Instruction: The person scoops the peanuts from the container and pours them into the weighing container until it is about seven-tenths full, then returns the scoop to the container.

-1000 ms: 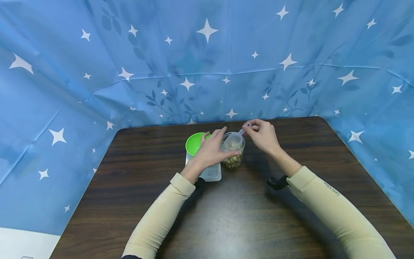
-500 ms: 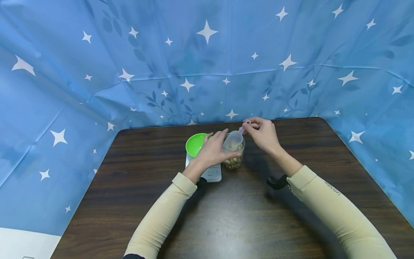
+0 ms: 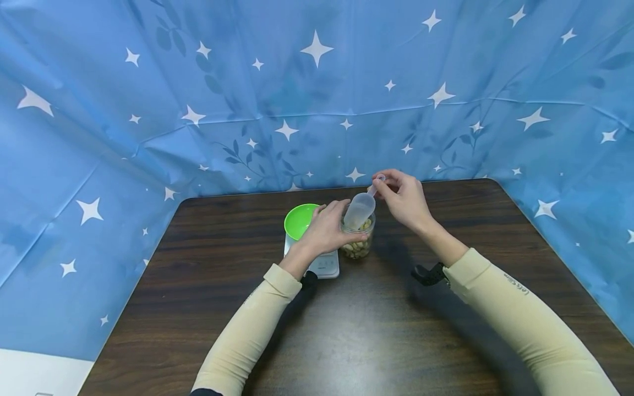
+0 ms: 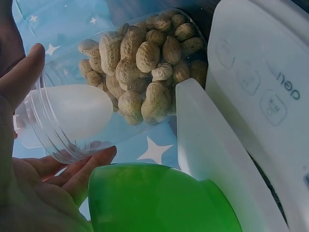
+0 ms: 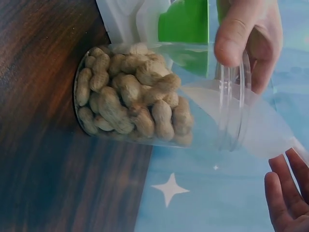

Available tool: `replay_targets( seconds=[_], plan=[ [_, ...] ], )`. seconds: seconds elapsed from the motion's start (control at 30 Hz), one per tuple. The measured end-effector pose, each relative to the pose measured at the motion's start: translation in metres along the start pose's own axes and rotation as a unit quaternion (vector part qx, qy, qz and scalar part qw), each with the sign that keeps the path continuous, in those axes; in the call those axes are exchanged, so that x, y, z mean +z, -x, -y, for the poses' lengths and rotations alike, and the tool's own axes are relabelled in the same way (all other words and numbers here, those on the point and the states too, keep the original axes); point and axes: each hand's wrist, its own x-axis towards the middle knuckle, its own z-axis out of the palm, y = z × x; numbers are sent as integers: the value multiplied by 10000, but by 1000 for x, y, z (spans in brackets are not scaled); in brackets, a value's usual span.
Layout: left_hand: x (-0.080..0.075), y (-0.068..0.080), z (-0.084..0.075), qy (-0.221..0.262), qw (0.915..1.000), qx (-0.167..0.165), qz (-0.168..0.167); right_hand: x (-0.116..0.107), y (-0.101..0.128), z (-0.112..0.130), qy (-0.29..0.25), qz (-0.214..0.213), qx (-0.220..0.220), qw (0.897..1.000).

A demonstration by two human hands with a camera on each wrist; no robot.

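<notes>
A clear jar (image 5: pixel 226 123) of unshelled peanuts (image 5: pixel 128 99) stands upright on the table. My left hand (image 3: pixel 324 228) grips it near the rim, thumb on the near side and fingers round the far side. My right hand (image 3: pixel 403 201) pinches the ringed handle of a translucent white scoop (image 3: pixel 360 210) above the jar. The scoop's bowl points down through the mouth, its tip close to the top peanuts in the right wrist view. Left of the jar, partly behind my left hand, a green bowl (image 3: pixel 298 221) rests on a white kitchen scale (image 3: pixel 325 266).
The dark wooden table (image 3: pixel 356 330) has its far edge just behind the jar and bowl. A blue curtain (image 3: pixel 317 110) with white stars hangs behind it. Black bands sit at both wrists, the right one (image 3: pixel 428 274) standing out over the table.
My right hand has risen slightly, and the scoop has tilted steeper with its bowl dipping into the jar mouth. My left hand has stayed on the jar.
</notes>
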Motion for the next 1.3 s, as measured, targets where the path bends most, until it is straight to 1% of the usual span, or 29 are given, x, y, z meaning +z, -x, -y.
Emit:
replay_targets(
  seconds=[0.1, 0.17, 0.27, 0.33, 0.4, 0.53, 0.67, 0.77, 0.87, 1.0, 1.13, 1.3],
  plan=[
    [-1, 1, 1, -46, 10000, -31, 42, -1, -1, 3, 125, -28, -167, 9998],
    [-1, 1, 1, -71, 9999, -51, 83, -2, -2, 5, 231, -75, -356, 9991],
    [-1, 1, 1, -72, 9998, -90, 136, -3, -3, 6, 450, -186, -739, 9961],
    [-1, 1, 1, -74, 9998, -113, 149, -3, -3, 7, 592, -216, -1070, 9923],
    [-1, 1, 1, -95, 9998, -128, 154, -2, -3, 8, 724, -188, -1421, 9870],
    [0, 1, 3, -108, 9998, -97, 137, 1, -1, 11, 969, -17, -2079, 9733],
    [0, 1, 4, -87, 9999, -46, 126, 6, 1, 12, 1311, 82, -2503, 9592],
    [0, 1, 5, -54, 9999, -36, 119, 10, 3, 12, 1569, 167, -2714, 9494],
    [0, 1, 5, -24, 9999, -38, 96, 12, 4, 12, 1697, 256, -2843, 9432],
    [0, 0, 7, 35, 10000, -33, 63, 15, 4, 12, 1767, 339, -2849, 9415],
    [0, 0, 7, 91, 9999, -49, 68, 17, 4, 7, 1813, 543, -2660, 9452],
    [1, 0, 8, 190, 9997, -93, 77, 22, 5, 0, 1717, 950, -2206, 9554]
  ],
)
